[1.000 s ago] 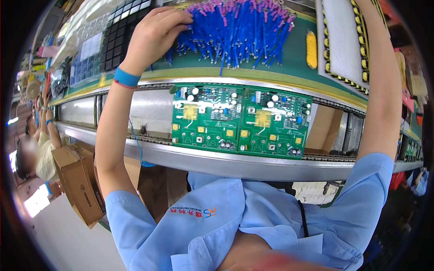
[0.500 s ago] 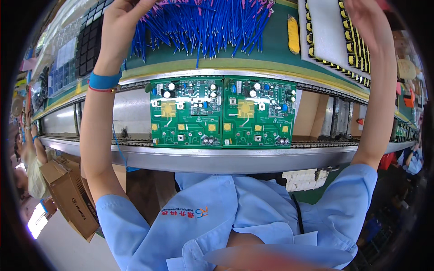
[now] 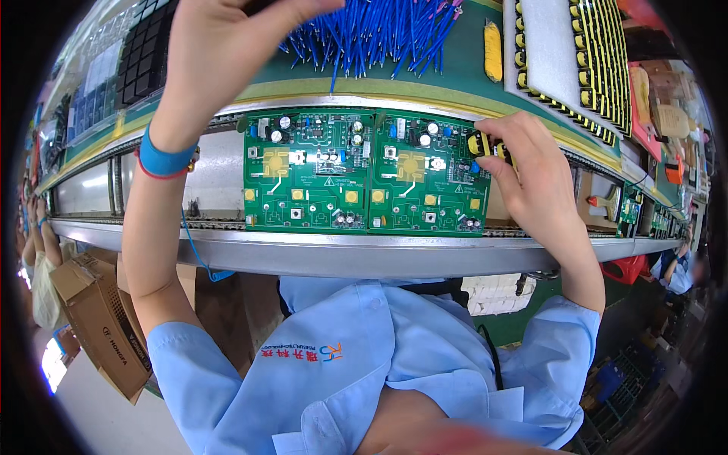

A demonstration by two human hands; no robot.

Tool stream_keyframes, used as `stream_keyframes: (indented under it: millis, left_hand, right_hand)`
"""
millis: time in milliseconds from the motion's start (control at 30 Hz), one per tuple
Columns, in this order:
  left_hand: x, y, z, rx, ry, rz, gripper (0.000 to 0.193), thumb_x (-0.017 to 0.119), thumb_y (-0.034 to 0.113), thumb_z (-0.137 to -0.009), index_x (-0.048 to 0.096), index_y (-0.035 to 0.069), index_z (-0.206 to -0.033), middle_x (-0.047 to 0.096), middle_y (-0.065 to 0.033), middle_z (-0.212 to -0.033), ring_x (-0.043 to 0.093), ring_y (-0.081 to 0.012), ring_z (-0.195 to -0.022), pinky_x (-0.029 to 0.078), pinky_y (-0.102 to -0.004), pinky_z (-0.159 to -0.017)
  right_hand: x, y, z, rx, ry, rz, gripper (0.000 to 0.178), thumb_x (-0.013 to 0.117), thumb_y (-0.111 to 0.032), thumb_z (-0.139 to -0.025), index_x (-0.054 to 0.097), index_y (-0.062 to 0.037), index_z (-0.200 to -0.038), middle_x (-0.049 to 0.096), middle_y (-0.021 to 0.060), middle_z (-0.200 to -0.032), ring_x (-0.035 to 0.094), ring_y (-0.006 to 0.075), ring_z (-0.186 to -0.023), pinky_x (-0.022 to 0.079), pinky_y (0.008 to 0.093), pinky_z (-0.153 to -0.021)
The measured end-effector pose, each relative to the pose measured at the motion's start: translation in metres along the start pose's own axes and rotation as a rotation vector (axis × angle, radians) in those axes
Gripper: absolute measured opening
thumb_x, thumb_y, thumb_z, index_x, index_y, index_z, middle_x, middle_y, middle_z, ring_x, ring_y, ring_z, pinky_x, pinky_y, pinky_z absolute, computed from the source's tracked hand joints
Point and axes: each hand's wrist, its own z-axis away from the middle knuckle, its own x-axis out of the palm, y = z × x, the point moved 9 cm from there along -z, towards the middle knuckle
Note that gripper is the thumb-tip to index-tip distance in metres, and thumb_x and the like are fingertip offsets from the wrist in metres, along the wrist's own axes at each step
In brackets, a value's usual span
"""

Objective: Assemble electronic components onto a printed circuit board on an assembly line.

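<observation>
Two joined green circuit boards point(image 3: 307, 178) lie side by side on the rail conveyor in front of me. My right hand point(image 3: 538, 178) is closed, thumb and fingers pinching a small black-and-yellow transformer point(image 3: 478, 144) at the upper right corner of the right-hand board. Fingers partly cover the part, and whether it touches the board is unclear. At the upper left, my left hand point(image 3: 216, 57) reaches toward a pile of blue wires point(image 3: 364, 38) with pink ends. Its thumb stretches right; the other fingertips are cut off by the upper edge, so any hold is hidden.
A white foam tray point(image 3: 550, 53) with rows of black-and-yellow transformers stands at the far right. Left of it lies a yellow object point(image 3: 493, 53). Black trays point(image 3: 144, 57) are at the upper left. The metal conveyor rail point(image 3: 341, 256) runs before my body; a cardboard box point(image 3: 102, 318) stands lower left.
My right hand has come down from beside the foam tray to the right-hand board, now with a transformer. My left hand has shifted slightly down and right. The boards sit slightly higher and left in view.
</observation>
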Motion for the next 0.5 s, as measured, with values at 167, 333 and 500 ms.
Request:
stream_keyframes:
  millis: [167, 333, 500]
  left_hand:
    - [0.021, 0.018, 0.008, 0.009, -0.171, -0.233, 0.015, 0.075, 0.001, -0.075, 0.074, 0.003, -0.089, 0.059, -0.0068, -0.074, 0.057, -0.0178, -0.068, 0.045, -0.0285, -0.058]
    - [0.035, 0.004, 0.022, 0.094, -0.264, -0.191, 0.012, 0.071, 0.001, -0.079, 0.07, 0.004, -0.09, 0.058, -0.0055, -0.08, 0.058, -0.0179, -0.073, 0.045, -0.0298, -0.062]
    - [0.044, 0.007, 0.026, 0.212, -0.201, -0.13, 0.014, 0.071, -0.003, -0.076, 0.07, 0.005, -0.088, 0.053, -0.0073, -0.076, 0.055, -0.0196, -0.068, 0.041, -0.0319, -0.057]
  right_hand:
    - [0.004, -0.008, -0.001, -0.041, 0.037, 0.137, 0.032, 0.072, -0.004, -0.074, 0.062, -0.0039, -0.105, 0.058, 0.0081, -0.096, 0.059, 0.0275, -0.091, 0.051, 0.0366, -0.071]
    - [0.004, -0.008, -0.002, -0.035, -0.004, 0.17, 0.033, 0.073, -0.004, -0.073, 0.063, -0.0038, -0.104, 0.058, 0.0074, -0.096, 0.06, 0.0262, -0.09, 0.051, 0.0362, -0.071]
    - [0.003, -0.008, -0.004, -0.033, -0.001, 0.159, 0.032, 0.074, -0.005, -0.072, 0.065, -0.0029, -0.102, 0.058, 0.007, -0.094, 0.06, 0.0264, -0.09, 0.051, 0.0367, -0.071]
